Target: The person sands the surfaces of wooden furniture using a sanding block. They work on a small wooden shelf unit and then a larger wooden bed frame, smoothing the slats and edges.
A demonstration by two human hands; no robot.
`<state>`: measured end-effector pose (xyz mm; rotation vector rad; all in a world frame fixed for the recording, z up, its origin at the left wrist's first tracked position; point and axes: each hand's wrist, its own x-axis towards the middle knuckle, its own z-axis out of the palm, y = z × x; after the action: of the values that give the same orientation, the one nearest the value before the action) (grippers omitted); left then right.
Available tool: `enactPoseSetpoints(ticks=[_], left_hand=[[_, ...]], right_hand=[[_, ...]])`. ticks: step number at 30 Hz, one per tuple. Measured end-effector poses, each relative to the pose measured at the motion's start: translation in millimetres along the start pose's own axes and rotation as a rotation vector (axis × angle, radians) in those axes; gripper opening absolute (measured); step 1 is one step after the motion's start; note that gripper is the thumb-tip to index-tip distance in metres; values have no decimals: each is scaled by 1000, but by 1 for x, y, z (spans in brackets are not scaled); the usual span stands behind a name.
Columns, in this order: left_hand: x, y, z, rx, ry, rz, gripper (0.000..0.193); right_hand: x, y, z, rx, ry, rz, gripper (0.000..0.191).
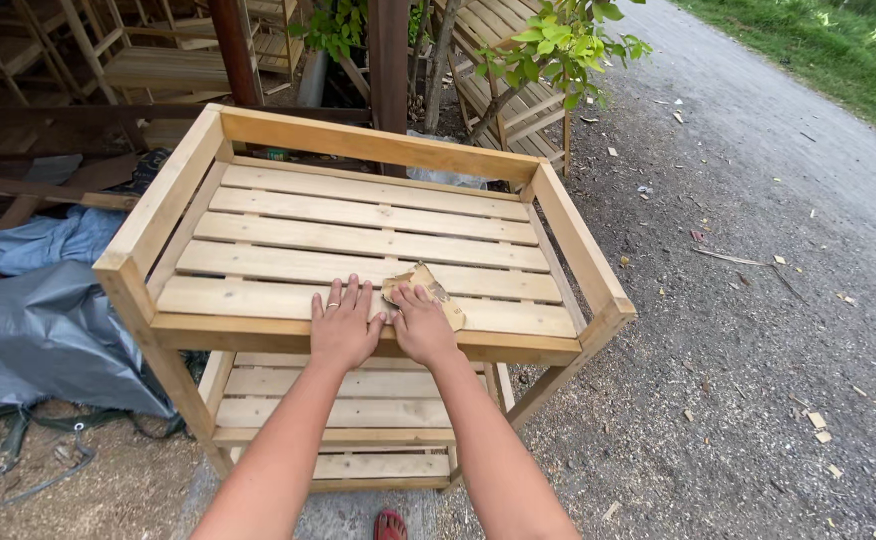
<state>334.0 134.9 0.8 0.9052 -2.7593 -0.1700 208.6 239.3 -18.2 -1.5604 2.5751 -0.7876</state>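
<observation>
On the slatted top of the wooden rack [358, 240], raised rails fence left, back and right; the front stays free. The left hand [343, 325] lies flat, grip released. Just beside it, the right hand [420, 322] presses sandpaper [428, 290] against the front slat, fingers flat.

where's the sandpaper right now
The sandpaper lies under the right hand on the front slat of the wooden rack, beside the left hand.
</observation>
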Motion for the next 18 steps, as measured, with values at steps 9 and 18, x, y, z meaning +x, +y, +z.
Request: enactPoseSetpoints(ticks=[9,18], left_hand=[[-95,12,13,-5,22,-124,84],[-117,32,-2,-37,-80,-84,77]], right_hand=[[-86,36,-32,-60,125,104,49],[-173,109,-91,-180,61,381,56]])
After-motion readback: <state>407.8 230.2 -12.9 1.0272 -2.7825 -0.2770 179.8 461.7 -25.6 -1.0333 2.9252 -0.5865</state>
